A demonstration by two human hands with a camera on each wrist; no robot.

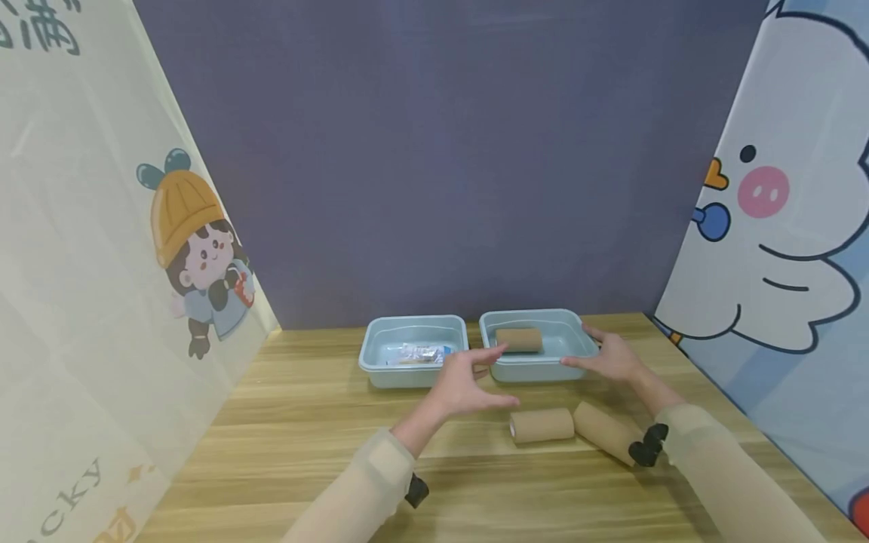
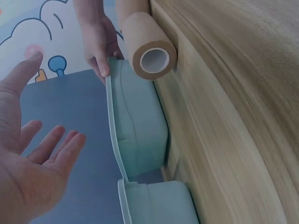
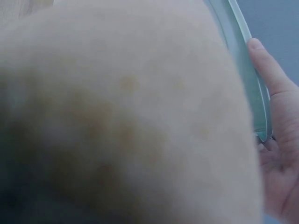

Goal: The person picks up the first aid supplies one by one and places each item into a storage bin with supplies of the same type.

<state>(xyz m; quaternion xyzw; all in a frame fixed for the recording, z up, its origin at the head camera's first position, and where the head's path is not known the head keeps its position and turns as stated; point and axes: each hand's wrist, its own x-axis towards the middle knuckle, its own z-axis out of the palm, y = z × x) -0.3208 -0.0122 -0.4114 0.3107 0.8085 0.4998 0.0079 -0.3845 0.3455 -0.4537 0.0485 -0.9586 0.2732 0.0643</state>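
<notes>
Wood-grain table (image 1: 271, 422) spreads beneath both arms. Two brown rolls (image 1: 541, 425) lie sideways on it, one just right of the left hand (image 1: 465, 383), the other beside the right wrist; a brush from the right sleeve (image 1: 720, 460) could set them rolling. The left hand is spread, holding nothing. Beyond its fingertips stands a tub (image 1: 536, 373) with a third roll (image 1: 521, 340) inside; the right hand (image 1: 611, 358) grips its end, so uneven lifting might tip it. Farther left, another tub (image 1: 400, 378) holds a packet (image 1: 417, 353).
</notes>
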